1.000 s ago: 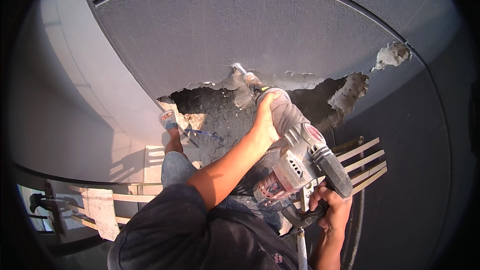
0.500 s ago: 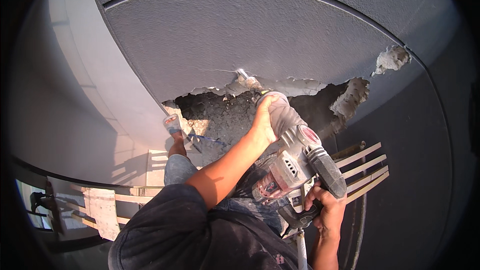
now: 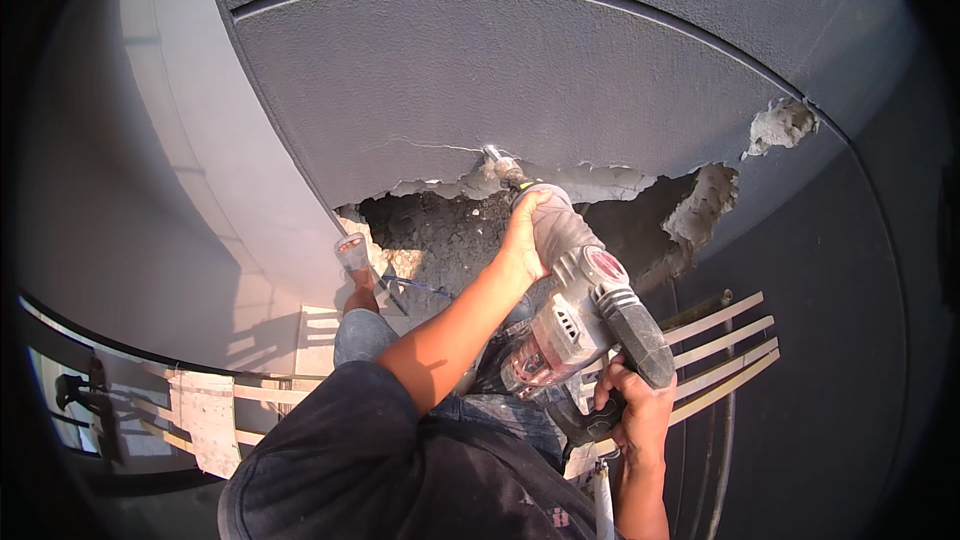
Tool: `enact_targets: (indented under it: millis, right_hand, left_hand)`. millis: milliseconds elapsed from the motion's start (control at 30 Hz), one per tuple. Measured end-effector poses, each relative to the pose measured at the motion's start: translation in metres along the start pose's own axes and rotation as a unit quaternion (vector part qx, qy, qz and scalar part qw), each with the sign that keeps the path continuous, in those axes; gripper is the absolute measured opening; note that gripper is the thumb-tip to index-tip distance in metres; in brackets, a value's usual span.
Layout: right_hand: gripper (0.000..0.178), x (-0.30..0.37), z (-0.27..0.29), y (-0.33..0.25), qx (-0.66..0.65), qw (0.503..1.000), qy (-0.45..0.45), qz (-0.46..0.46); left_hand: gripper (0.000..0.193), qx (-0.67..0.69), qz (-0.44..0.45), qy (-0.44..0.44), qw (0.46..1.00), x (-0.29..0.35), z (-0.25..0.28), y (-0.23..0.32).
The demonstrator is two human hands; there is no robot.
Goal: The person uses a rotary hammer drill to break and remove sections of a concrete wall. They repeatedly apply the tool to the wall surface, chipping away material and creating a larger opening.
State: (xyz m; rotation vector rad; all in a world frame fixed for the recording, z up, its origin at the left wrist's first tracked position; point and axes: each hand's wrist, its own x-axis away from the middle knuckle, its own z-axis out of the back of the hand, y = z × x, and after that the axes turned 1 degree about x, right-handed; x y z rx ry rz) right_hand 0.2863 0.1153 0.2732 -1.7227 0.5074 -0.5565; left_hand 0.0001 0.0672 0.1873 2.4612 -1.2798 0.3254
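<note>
A dusty grey demolition hammer (image 3: pixel 568 318) is held in both my hands, slanting up and to the left. My left hand (image 3: pixel 524 235) is wrapped round its front barrel, just behind the chuck. On the rear handle, my right hand (image 3: pixel 640 408) is closed with the fingers curled round the grip. The chisel bit (image 3: pixel 493 157) touches the dark grey plastered wall (image 3: pixel 450 70) right above its broken lower edge. A thin crack runs left from the bit across the plaster. Below that edge gapes a rough hole (image 3: pixel 420 225) with rubble and grey debris inside.
Light wooden slats (image 3: pixel 725 340) lie at my right, with metal pipes beside them. At the left are a plank (image 3: pixel 205 422) and a pale wall (image 3: pixel 230 160). My sandalled foot (image 3: pixel 353 255) stands near the hole. A power cord (image 3: pixel 603 500) hangs from the handle.
The hammer's rear end and my right hand have shifted slightly left. The crack left of the chisel bit shows more clearly. Both hands keep their hold.
</note>
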Motion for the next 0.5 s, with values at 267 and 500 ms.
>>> enact_targets:
  millis: [267,500]
  right_hand:
    - [0.032,-0.002,-0.003,0.029,-0.062,0.998,0.0,0.006]
    - [0.041,-0.01,-0.001,0.061,-0.064,0.997,0.023,0.019]
  left_hand:
    - [0.056,-0.008,-0.001,-0.035,0.999,-0.022,0.023,-0.001]
    - [0.053,-0.031,-0.043,-0.022,0.998,-0.031,0.032,-0.001]
